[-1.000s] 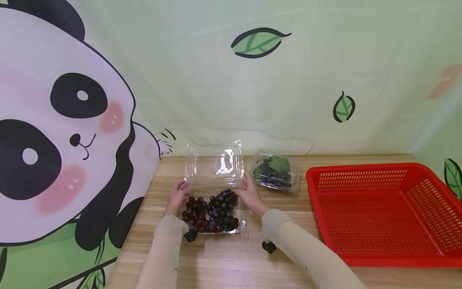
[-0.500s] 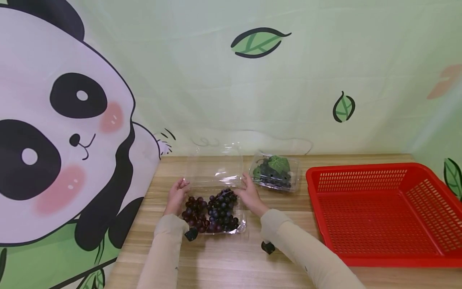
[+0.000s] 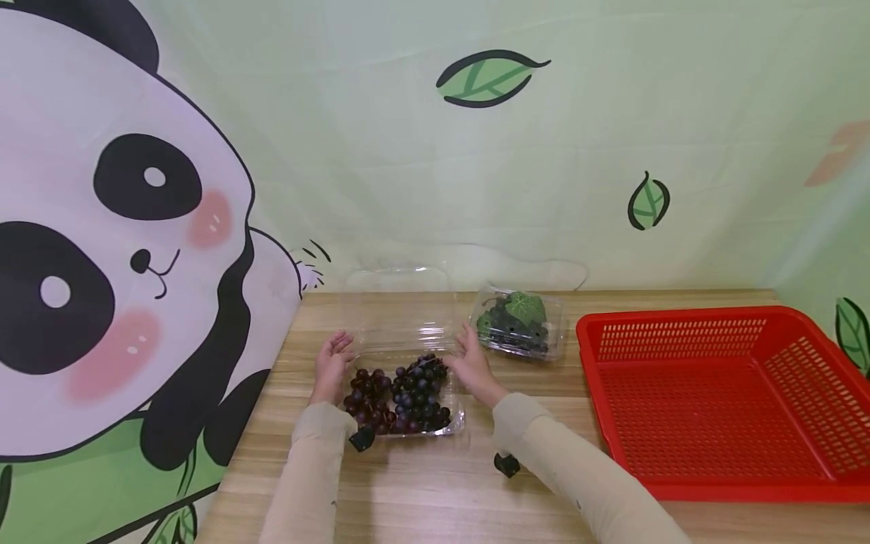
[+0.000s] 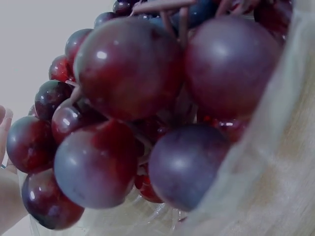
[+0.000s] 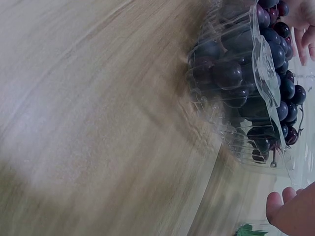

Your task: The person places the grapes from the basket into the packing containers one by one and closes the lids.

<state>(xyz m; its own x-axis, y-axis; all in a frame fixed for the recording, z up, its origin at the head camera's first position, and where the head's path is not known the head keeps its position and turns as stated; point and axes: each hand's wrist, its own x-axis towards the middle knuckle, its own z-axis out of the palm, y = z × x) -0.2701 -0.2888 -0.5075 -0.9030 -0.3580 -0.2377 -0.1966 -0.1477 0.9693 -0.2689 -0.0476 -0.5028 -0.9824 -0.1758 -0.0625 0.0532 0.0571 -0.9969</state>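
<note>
A clear plastic clamshell box (image 3: 457,423) sits on the table, its hinged lid (image 3: 401,302) raised at the back. Inside lie two bunches of grapes: a reddish bunch (image 3: 367,397) on the left and a darker bunch (image 3: 420,394) on the right. My left hand (image 3: 331,370) is at the box's left side, fingers loosely spread and holding nothing. At the right rim, close to the hinge, my right hand (image 3: 472,366) has its fingers extended beside the lid. Reddish grapes (image 4: 128,69) fill the left wrist view; the right wrist view shows dark grapes (image 5: 278,54) heaped above the rim.
Behind and right of my right hand stands a closed clear box (image 3: 519,325) of dark grapes with a green leaf on top. A large red plastic basket (image 3: 591,393) occupies the right side of the wooden table (image 3: 421,491). A printed panda backdrop (image 3: 381,151) rises behind.
The raised lid has changed its tilt, and its bright reflections have faded. My left fingers have eased slightly away from the lid's edge; the right hand has barely moved.
</note>
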